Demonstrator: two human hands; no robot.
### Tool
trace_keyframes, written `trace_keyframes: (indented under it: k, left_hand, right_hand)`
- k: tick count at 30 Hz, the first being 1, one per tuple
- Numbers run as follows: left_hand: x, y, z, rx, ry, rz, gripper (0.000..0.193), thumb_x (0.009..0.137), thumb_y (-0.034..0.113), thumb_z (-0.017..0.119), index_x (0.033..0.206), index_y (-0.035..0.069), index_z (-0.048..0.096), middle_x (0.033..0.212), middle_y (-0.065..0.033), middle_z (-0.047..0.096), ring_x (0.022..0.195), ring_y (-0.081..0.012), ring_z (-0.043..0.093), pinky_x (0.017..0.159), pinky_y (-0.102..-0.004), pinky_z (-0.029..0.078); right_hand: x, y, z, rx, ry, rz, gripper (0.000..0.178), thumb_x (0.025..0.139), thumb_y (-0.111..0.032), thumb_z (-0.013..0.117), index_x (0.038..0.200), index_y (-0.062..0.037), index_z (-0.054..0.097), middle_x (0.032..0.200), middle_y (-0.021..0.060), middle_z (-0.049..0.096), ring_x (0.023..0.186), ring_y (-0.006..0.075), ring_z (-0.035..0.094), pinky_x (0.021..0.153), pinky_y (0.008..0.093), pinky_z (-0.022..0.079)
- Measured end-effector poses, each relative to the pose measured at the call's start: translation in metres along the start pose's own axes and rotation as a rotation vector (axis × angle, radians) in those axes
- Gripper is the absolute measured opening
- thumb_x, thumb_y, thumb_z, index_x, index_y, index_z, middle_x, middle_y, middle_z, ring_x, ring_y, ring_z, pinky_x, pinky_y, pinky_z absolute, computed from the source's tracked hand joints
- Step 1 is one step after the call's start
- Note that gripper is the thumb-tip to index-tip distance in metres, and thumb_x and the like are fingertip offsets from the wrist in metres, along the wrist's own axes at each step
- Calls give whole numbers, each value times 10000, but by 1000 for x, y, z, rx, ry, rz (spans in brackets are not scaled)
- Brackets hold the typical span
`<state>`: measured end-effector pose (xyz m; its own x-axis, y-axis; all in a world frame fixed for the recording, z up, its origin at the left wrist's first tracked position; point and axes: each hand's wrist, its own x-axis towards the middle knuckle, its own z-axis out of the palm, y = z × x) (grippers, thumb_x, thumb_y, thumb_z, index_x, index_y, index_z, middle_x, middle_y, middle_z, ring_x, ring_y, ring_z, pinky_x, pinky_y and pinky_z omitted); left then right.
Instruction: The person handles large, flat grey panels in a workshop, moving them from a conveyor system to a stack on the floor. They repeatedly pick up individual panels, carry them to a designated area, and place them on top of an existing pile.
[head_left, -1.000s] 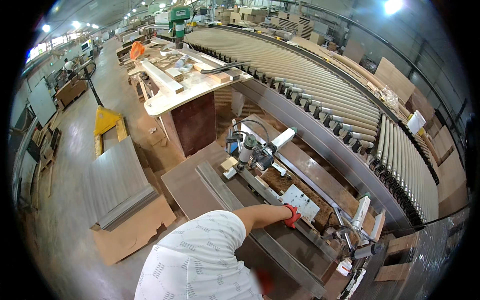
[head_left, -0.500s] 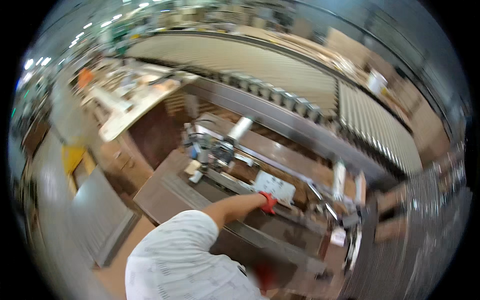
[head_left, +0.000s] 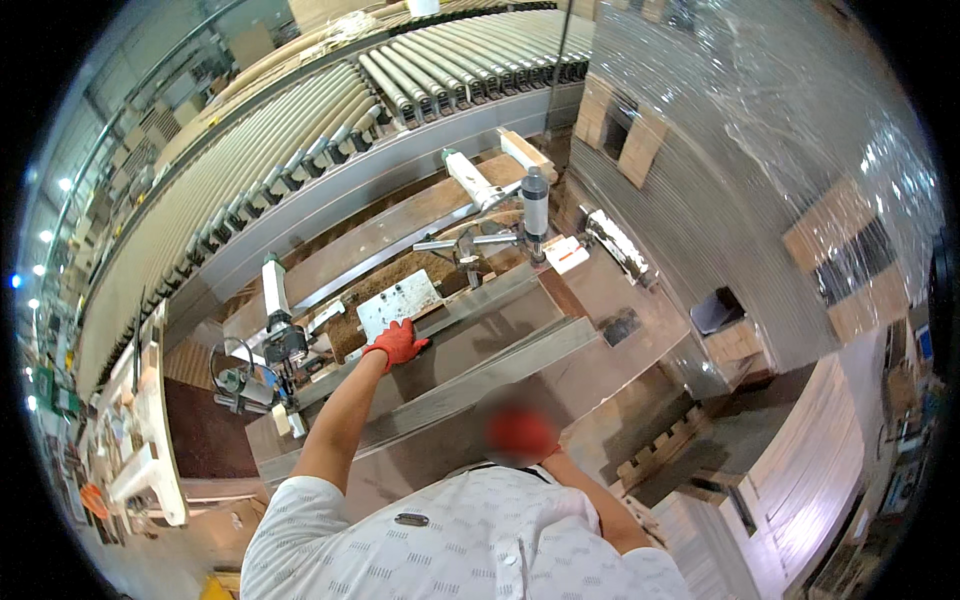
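Note:
My left hand (head_left: pixel 400 345), in a red glove, rests at the near edge of a white metal plate (head_left: pixel 398 300) with dark holes. Its fingers are spread and it seems to hold nothing. The plate lies on a woodworking machine between sawdust and a long grey rail (head_left: pixel 480 310). Close to my body, my right hand (head_left: pixel 522 437) is also gloved in red. A blur covers it, so its fingers cannot be made out. Below it lies a brown flat surface (head_left: pixel 420 465) with a grey board along it.
A motor unit (head_left: pixel 285 345) sits at the machine's left end, a grey cylinder (head_left: pixel 535 205) at its right. Behind runs a roller conveyor (head_left: pixel 440 65). Film-wrapped stacked panels (head_left: pixel 690 170) rise on the right. A cluttered workbench (head_left: pixel 155 430) stands at the left.
My view has turned to the right, bringing the wrapped stack further into sight. My left hand stays by the white plate. My right forearm now shows.

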<state>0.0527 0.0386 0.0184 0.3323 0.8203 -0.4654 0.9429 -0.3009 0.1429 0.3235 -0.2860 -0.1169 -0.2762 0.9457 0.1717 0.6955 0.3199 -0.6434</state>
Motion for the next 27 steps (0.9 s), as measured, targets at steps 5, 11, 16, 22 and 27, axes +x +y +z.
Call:
trace_keyframes:
  k: [5, 11, 16, 22, 27]
  left_hand:
    - [0, -23, 27, -55, 188, 83, 804, 961, 626, 697, 1481, 54, 475, 1416, -307, 597, 1263, -504, 631, 1033, -566, 534]
    - [-8, -33, 41, -169, 437, 328, 649, 973, 506, 729, 1409, 51, 575, 1349, -260, 671, 1272, -440, 633, 1036, -498, 530]
    - [-21, -31, 41, -106, 455, 323, 680, 1000, 483, 697, 1448, -9, 555, 1420, -250, 635, 1317, -431, 610, 1091, -491, 503]
    - [-25, -36, 26, -92, 411, 318, 646, 1019, 458, 680, 1459, 0, 561, 1423, -240, 639, 1300, -411, 623, 1096, -493, 504]
    - [-45, -26, 19, -228, 313, 510, 550, 1032, 369, 705, 1404, -21, 597, 1302, -253, 690, 1190, -410, 668, 1029, -450, 533]
  right_hand:
    - [0, 8, 12, -18, 25, -114, 543, 1082, -347, 625, 1579, -155, 523, 1589, 93, 525, 1467, 261, 485, 1252, 417, 380]
    - [4, 16, 8, 352, 16, -25, 503, 1121, -290, 565, 1588, -116, 499, 1606, 100, 513, 1464, 253, 496, 1239, 417, 401]
    - [4, 20, 11, 1855, -21, -281, 503, 1176, -287, 417, 1643, -102, 414, 1638, 134, 476, 1488, 290, 481, 1264, 454, 380]
    - [2, 23, 16, 2052, -54, -334, 498, 1179, -270, 403, 1646, -97, 412, 1631, 132, 483, 1491, 284, 475, 1260, 456, 387]
    - [2, -21, -31, 772, 343, 5, 342, 1085, -224, 612, 1400, -95, 640, 1408, 122, 653, 1267, 253, 633, 1068, 424, 524]
